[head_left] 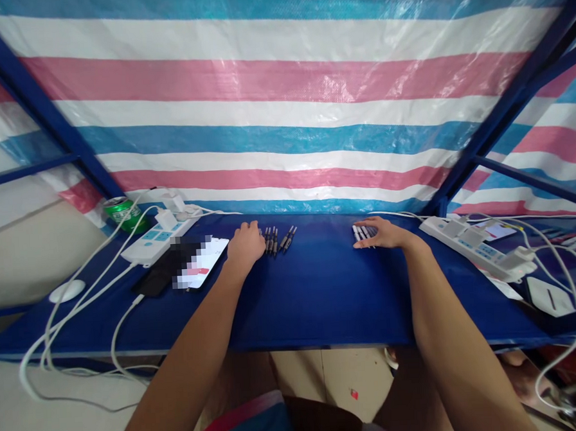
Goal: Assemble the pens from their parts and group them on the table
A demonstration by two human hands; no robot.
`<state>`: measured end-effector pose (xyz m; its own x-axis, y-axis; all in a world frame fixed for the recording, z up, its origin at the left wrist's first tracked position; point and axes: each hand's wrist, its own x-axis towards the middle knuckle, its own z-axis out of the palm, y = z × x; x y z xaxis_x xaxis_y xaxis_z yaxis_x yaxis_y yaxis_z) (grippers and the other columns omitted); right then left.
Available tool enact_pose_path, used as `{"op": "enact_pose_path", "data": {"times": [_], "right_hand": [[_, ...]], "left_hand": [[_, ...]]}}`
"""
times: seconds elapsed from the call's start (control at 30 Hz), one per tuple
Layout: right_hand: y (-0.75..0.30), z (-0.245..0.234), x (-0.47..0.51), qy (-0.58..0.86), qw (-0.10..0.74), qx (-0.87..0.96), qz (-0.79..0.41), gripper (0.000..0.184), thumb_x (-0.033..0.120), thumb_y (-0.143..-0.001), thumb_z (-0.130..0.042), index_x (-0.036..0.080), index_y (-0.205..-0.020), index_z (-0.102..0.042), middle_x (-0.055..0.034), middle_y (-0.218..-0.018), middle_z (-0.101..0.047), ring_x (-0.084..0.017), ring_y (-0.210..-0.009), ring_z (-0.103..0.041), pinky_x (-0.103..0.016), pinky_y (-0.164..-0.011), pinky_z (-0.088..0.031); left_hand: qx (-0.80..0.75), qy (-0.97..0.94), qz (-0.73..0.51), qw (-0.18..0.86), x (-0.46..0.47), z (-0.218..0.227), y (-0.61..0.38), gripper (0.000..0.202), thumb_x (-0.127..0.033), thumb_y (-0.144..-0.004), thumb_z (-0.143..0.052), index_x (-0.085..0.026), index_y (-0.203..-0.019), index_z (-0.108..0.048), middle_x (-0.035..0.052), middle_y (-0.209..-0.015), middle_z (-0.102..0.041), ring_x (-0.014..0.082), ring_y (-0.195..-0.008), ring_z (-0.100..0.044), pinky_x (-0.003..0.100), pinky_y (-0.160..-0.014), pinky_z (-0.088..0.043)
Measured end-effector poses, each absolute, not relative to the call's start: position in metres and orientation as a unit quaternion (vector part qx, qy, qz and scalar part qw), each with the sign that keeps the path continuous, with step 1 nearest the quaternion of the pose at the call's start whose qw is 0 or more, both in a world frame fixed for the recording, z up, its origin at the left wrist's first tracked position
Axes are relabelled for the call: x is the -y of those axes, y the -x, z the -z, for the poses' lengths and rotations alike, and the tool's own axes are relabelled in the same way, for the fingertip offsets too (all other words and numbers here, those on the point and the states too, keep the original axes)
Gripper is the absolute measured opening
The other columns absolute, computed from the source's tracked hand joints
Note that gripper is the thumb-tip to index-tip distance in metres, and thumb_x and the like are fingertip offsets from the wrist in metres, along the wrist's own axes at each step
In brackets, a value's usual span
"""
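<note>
My left hand (246,245) rests on the blue table (316,291) with its fingers curled against a row of several dark pens (277,239) lying side by side; whether it grips one is hidden. My right hand (383,232) lies further right, fingers bent over a small group of white pen parts (361,233) at the far side of the table. Both forearms stretch from the near edge toward the back.
A phone (201,263) with a lit screen lies left of my left hand. White power strips (158,238) (477,247) with cables sit at both ends. A green can (120,211) stands at the back left. A striped tarp (282,113) forms the back wall.
</note>
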<state>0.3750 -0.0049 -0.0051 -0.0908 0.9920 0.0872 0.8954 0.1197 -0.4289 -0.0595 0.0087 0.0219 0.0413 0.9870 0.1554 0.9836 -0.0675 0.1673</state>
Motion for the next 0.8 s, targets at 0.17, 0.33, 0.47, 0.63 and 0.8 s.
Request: {"op": "enact_pose_path", "data": {"times": [0.17,0.33,0.47,0.63,0.8], "right_hand": [[-0.366,0.004,0.001,0.629,0.140,0.750,-0.149,0.087,0.076,-0.068,-0.085,0.033,-0.142,-0.069,-0.0148,-0.150,-0.058,-0.042,-0.140,-0.052,-0.058,-0.118,-0.042],[-0.359,0.006,-0.001,0.627,0.147,0.754,-0.127,0.087,0.080,-0.067,-0.083,0.032,-0.138,-0.072,-0.0141,-0.146,-0.060,-0.043,-0.139,-0.052,-0.058,-0.118,-0.041],[-0.353,0.006,0.001,0.631,0.149,0.755,-0.096,0.084,0.083,-0.067,-0.081,0.033,-0.134,-0.074,-0.0135,-0.144,-0.062,-0.045,-0.143,-0.048,-0.060,-0.120,-0.038],[-0.346,0.007,0.001,0.626,0.159,0.760,-0.073,0.081,0.085,-0.067,-0.079,0.032,-0.128,-0.075,-0.0134,-0.145,-0.061,-0.045,-0.143,-0.047,-0.062,-0.121,-0.035],[-0.338,0.007,0.004,0.614,0.175,0.767,-0.068,0.076,0.085,-0.069,-0.078,0.030,-0.122,-0.077,-0.0136,-0.143,-0.063,-0.045,-0.142,-0.049,-0.064,-0.121,-0.035]], "left_hand": [[-0.690,-0.713,-0.125,0.019,-0.013,-0.019,0.063,0.045,-0.031,-0.104,-0.045,-0.016,-0.145,-0.056,0.0233,-0.136,-0.061,0.0401,-0.122,-0.063,0.050,-0.096,-0.053],[-0.659,-0.734,-0.165,-0.008,-0.010,-0.022,0.057,0.046,-0.040,-0.106,-0.044,-0.018,-0.142,-0.061,0.0204,-0.141,-0.059,0.0398,-0.130,-0.054,0.052,-0.105,-0.047],[-0.545,-0.807,-0.227,-0.022,-0.003,-0.018,0.037,0.036,-0.052,-0.100,-0.060,-0.024,-0.118,-0.073,0.0135,-0.146,-0.056,0.0369,-0.137,-0.046,0.052,-0.111,-0.042],[-0.526,-0.818,-0.229,-0.028,0.001,-0.006,0.018,0.025,-0.045,-0.094,-0.070,-0.021,-0.090,-0.070,0.0135,-0.140,-0.058,0.0373,-0.133,-0.047,0.054,-0.109,-0.043],[-0.565,-0.791,-0.229,-0.058,0.003,-0.008,0.017,0.032,-0.048,-0.100,-0.059,-0.020,-0.088,-0.069,0.0163,-0.140,-0.057,0.0396,-0.134,-0.047,0.055,-0.107,-0.044]]}}
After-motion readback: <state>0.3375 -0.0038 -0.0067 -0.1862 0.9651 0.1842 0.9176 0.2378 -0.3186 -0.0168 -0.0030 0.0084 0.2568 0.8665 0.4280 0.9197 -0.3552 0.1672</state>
